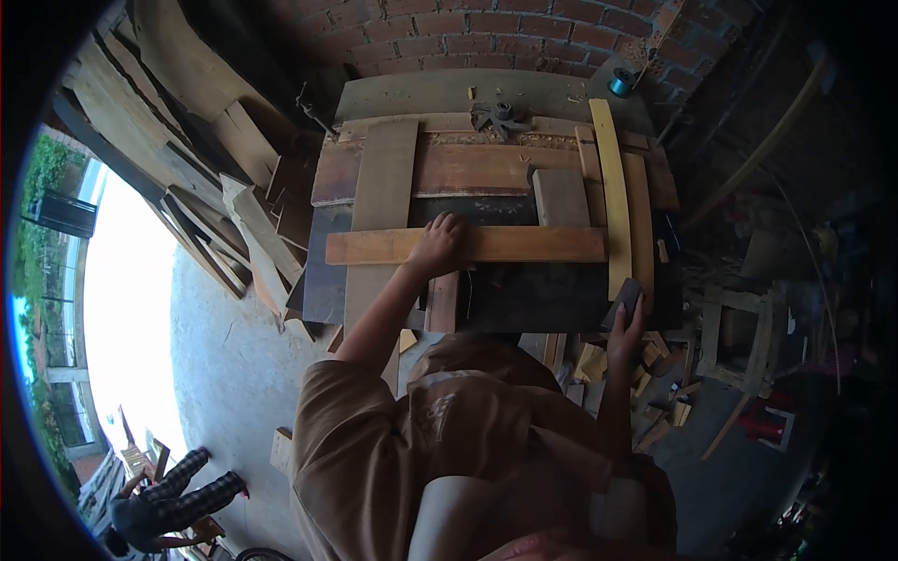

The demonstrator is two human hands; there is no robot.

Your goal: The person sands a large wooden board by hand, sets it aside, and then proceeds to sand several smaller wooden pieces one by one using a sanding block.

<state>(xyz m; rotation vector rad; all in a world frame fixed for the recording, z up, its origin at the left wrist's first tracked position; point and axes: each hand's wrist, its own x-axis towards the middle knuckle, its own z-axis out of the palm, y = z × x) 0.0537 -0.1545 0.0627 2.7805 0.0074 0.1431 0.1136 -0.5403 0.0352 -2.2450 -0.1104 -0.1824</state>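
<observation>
My left hand (441, 245) is closed over a reddish-brown wooden board (533, 245) that lies crosswise on the workbench (561, 304). Beneath that board are a wide grey-brown plank (383, 178) and a short wood piece (442, 304). In my right hand (627, 329), at the bench's front right, is a small dark block (625, 299), its fingers wrapped around the side. The block meets the near end of a long yellowish strip (613, 196). Just behind the crosswise board lies a thick grey-brown wood block (561, 196).
A metal cutter head (500, 120) stands among shavings at the back of the bench, and a blue spool (620, 82) is at the back right. Tall planks (178, 122) lean at left. Wood scraps (599, 360) litter the floor at right. Another person (159, 510) is at lower left.
</observation>
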